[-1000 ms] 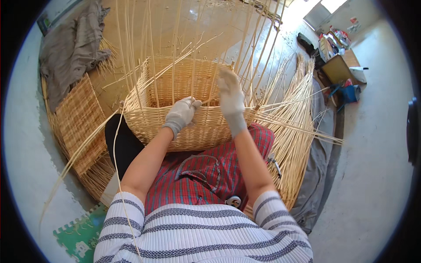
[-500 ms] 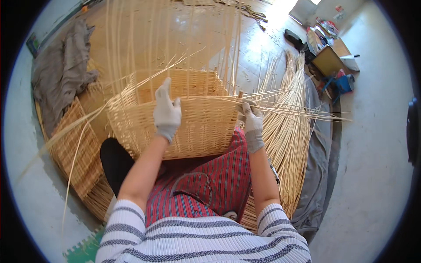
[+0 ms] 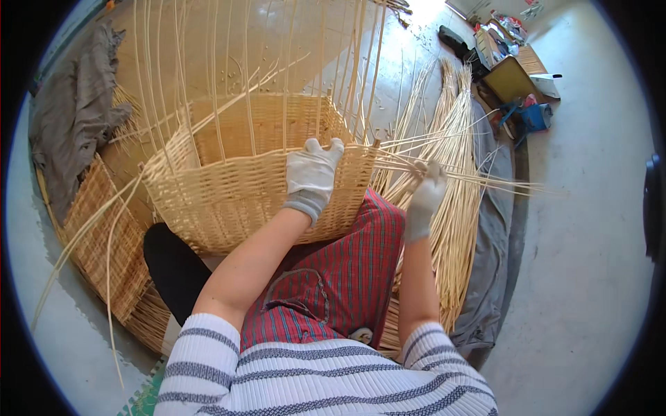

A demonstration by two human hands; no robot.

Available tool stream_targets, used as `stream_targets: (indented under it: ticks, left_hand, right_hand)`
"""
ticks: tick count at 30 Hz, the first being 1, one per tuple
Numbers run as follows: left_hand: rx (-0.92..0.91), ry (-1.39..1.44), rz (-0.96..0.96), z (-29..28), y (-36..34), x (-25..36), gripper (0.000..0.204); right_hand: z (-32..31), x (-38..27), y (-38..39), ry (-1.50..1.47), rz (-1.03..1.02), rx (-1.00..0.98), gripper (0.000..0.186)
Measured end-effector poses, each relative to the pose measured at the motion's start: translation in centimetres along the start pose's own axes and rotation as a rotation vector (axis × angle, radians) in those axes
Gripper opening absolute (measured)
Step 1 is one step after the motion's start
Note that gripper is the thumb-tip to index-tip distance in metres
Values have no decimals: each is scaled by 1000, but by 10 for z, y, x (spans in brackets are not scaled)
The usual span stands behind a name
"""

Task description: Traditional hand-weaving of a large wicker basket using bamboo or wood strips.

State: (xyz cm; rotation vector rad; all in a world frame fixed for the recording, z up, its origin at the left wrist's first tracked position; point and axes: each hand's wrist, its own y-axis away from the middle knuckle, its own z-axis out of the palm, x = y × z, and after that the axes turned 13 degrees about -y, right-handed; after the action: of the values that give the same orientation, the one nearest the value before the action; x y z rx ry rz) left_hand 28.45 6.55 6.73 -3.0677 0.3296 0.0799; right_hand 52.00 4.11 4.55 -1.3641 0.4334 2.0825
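Note:
A pale woven basket (image 3: 236, 208) rests across my lap on a red striped apron, with long upright stakes (image 3: 217, 128) rising from its walls. My left hand (image 3: 309, 177), in a white glove, grips the near rim toward the right, its fingertips over the edge. Beside the basket's right corner, my gloved right hand (image 3: 427, 197) has its fingers curled among loose weaving strands (image 3: 506, 183) that stick out rightward; they appear to be in its grip, though slightly blurred. More long strands trail off the basket's left corner.
A large bundle of canes (image 3: 454, 263) lies on dark cloth at my right. A woven mat (image 3: 97, 243) and grey cloth (image 3: 73, 118) are at left. A cluttered low table (image 3: 506, 76) with a blue container (image 3: 535, 118) stands at back right beside a pale wall.
My left hand has moved right along the near rim and taken hold there. My right hand has moved outward from the rim onto the protruding strands. The basket has shifted left in view.

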Motion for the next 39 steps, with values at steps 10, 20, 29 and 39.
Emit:
stream_targets:
  ticks: [10,20,29,39]
  left_hand:
    - [677,396,-367,72,150,-173,44]
    - [380,486,-435,95,175,-291,71]
    - [169,228,-483,73,171,-299,75]
    - [161,259,-408,65,172,-302,66]
  right_hand:
    - [202,59,203,124,251,-939,48]
    - [372,168,230,445,645,-430,129]
    - [362,133,247,-231,431,-678,43]
    - [366,102,247,-108,102,-883,49]
